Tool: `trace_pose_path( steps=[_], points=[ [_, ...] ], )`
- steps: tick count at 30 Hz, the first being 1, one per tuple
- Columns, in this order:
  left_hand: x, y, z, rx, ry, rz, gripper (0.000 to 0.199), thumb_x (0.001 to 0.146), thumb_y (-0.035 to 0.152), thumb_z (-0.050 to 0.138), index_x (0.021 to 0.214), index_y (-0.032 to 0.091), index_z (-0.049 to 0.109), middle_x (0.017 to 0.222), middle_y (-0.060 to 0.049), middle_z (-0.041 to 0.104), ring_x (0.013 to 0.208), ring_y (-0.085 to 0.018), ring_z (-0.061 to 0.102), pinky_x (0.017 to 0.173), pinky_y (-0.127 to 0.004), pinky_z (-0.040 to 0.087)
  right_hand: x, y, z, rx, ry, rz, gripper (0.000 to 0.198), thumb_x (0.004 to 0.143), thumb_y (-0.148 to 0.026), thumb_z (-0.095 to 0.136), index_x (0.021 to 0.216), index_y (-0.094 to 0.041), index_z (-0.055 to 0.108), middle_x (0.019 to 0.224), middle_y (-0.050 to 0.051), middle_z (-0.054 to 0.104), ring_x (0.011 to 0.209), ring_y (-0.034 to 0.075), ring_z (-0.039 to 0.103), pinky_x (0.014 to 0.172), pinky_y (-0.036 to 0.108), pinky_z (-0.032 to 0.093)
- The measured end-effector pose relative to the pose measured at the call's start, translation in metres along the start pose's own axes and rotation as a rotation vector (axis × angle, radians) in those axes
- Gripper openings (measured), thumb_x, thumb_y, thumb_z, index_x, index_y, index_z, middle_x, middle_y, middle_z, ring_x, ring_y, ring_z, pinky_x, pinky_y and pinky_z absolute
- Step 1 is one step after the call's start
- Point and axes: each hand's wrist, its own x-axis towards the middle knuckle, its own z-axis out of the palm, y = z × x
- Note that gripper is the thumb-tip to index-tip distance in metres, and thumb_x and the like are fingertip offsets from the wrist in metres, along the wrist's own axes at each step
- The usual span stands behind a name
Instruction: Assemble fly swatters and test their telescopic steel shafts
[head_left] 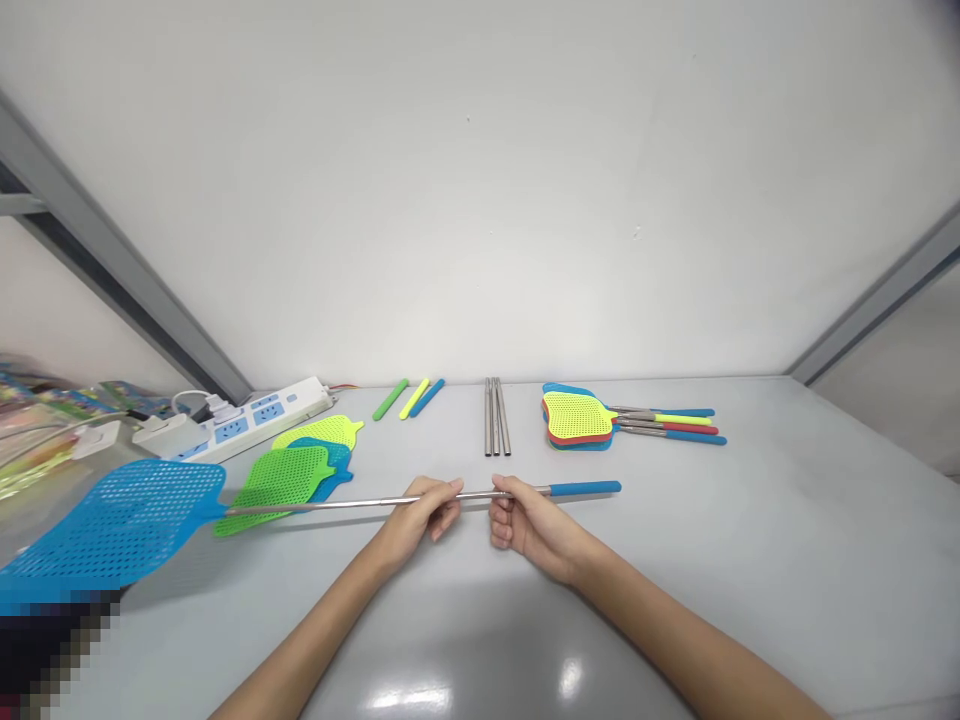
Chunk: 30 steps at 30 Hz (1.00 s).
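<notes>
Both hands hold a blue fly swatter [142, 515] level across the table, its metal rod drawn out long. My left hand [424, 515] pinches the rod near its middle. Closer to the blue grip, my right hand [529, 520] is closed round the rod between thumb and curled fingers. The blue swatter head is at the far left and the grip points right. Under the rod on the left lie loose swatter heads: a green one [281, 480], a blue one [341, 465] and a yellow one [322, 432].
Behind my hands lie three metal rods [495, 415] and three coloured grips [411, 398]. A stack of finished-looking swatters [581, 418] lies at the back right. A white power strip [262, 415] with plugs stands at the back left, against the wall [480, 200].
</notes>
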Motion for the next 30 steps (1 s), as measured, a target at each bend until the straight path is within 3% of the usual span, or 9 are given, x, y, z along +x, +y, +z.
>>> trace_pose_path(
  steps=[12,30],
  points=[
    [0.0,0.001,0.0,-0.045,-0.01,-0.014,0.048,0.078,0.034,0.031,0.034,0.016,0.035,0.03,0.003,0.029,0.037,-0.007,0.029,0.044,-0.024,0.022,0.0,-0.002,-0.001,-0.06,-0.011,0.015,0.033,0.072,-0.039,0.048,0.051,-0.017,0.035,0.046,-0.005,0.031,0.041,0.007,0.03,0.048,0.024,0.024],
    [0.002,-0.003,-0.008,-0.306,-0.117,-0.077,0.045,0.077,0.034,0.036,0.038,0.017,0.024,0.027,0.005,0.027,0.03,-0.005,0.024,0.039,-0.023,0.017,-0.007,-0.015,0.003,-0.118,0.025,0.074,0.031,0.07,-0.032,0.049,0.052,-0.018,0.029,0.046,-0.008,0.02,0.037,0.004,0.018,0.042,0.022,0.015]
  ],
)
